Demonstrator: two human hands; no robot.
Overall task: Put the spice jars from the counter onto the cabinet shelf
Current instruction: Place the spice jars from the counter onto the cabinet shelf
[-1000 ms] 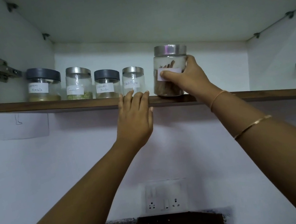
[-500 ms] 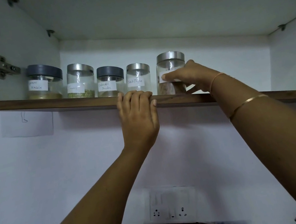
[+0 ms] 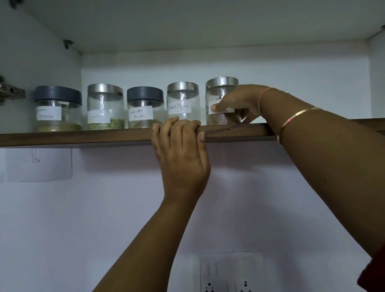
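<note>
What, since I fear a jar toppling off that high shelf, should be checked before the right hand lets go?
1. The last jar stands upright on the shelf: ok.
2. Its base sits fully behind the shelf edge: cannot tell.
3. The right hand grips the last jar: ok.
4. A gap separates it from the Black Pepper jar: ok.
5. The left hand grips the shelf edge: ok.

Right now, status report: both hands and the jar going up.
Right hand grips steel-lidded jar, upright on the shelf. Left hand hooked over its front edge. Black Pepper jar close beside, gap unclear.
</note>
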